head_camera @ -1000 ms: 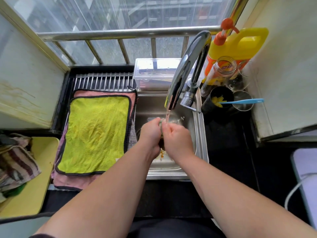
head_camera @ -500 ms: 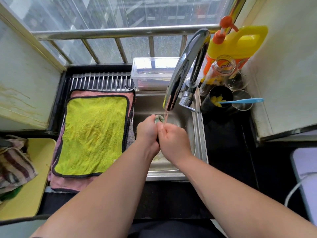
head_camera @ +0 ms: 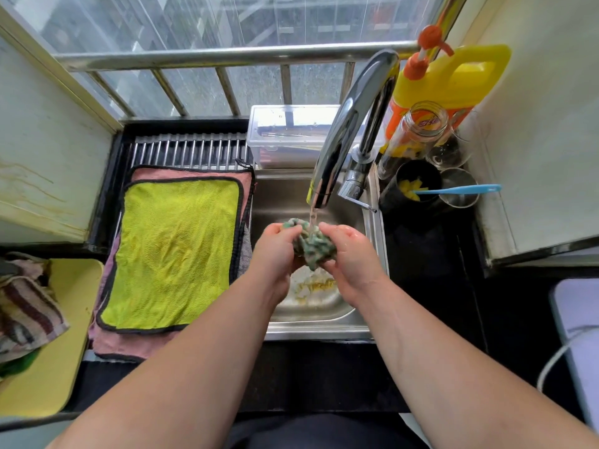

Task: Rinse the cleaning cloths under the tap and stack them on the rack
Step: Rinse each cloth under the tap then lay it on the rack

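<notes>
Yellow-green black-edged microfibre cloth [head_camera: 175, 254] lies flat on a pink cloth [head_camera: 129, 346] over the left metal-bar rack [head_camera: 188, 152], long axis near to far. The steel sink [head_camera: 324, 332] in the black counter [head_camera: 421, 254] holds a pale dish [head_camera: 304, 296] with yellow scraps. Above it, under the chrome tap [head_camera: 350, 124] and its stream, left hand [head_camera: 275, 251] and right hand [head_camera: 350, 257] clutch a wadded green-white cloth [head_camera: 312, 244].

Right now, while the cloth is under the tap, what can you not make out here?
All in the head view:
- The green cloth: bunched between the left hand and right hand, so its full size is hidden.
- The pink cloth: mostly covered by the yellow-green cloth on the rack.
- The striped cloth: cut off by the left edge.
- The jar label: too blurred to read.
- The yellow bits in the sink: partly behind the hands.
</notes>
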